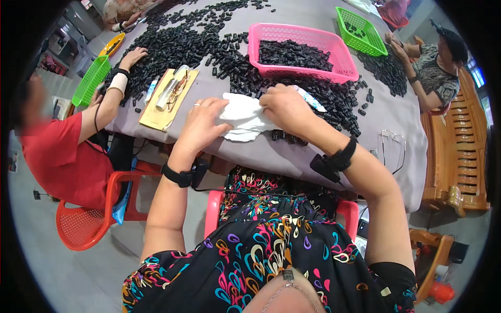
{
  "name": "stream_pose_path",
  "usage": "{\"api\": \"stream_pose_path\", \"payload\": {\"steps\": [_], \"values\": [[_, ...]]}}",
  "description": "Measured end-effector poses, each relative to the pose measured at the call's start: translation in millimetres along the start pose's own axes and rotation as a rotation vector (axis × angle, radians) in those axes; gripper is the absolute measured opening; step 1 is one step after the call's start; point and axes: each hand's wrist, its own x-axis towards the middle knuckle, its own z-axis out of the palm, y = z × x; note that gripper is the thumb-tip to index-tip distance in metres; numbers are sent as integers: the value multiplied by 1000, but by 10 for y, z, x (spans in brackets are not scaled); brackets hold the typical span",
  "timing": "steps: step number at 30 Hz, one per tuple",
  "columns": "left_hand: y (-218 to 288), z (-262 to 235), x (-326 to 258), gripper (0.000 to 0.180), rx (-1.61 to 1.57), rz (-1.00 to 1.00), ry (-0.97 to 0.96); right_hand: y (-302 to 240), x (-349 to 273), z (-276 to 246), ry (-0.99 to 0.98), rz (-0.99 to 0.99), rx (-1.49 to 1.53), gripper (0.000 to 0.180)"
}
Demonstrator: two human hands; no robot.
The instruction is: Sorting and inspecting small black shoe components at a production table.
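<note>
A crumpled white tissue or cloth [242, 117] lies at the near edge of the table between my two hands. My left hand [206, 122] pinches its left side, thumb low and fingers above, with a ring on one finger. My right hand [287, 107] is closed on its upper right part, the fingertips curled under and partly hidden. Just beyond my right hand a blue-and-white soft packet [311, 99] lies among small black plastic parts [334, 109]. Black bands circle both my wrists.
A pink basket [342, 55] holding black parts stands ahead; green baskets [342, 26] are at the far right and left. Beside my left hand, a yellow envelope [156, 119] bears glasses and a clear tube. More glasses [392, 148] lie right. A co-worker's hand [133, 57] touches the pile.
</note>
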Motion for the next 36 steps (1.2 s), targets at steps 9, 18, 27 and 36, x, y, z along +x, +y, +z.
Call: {"api": "stream_pose_path", "payload": {"steps": [9,18,27,36], "values": [[283,-330,199,18,-914,-90,-74,-155,-240,-835,211,340,596,18],[2189,-1109,-1105,19,-680,91,10,-1043,-1095,-2208,405,239,1210,16],[2943,-1507,-1119,22,617,-216,-504,-1056,-1777,-2054,748,-881,1635,17],[3133,-1496,655,23,903,-277,-677,-1599,-1800,-1998,644,-923,1477,19]]}}
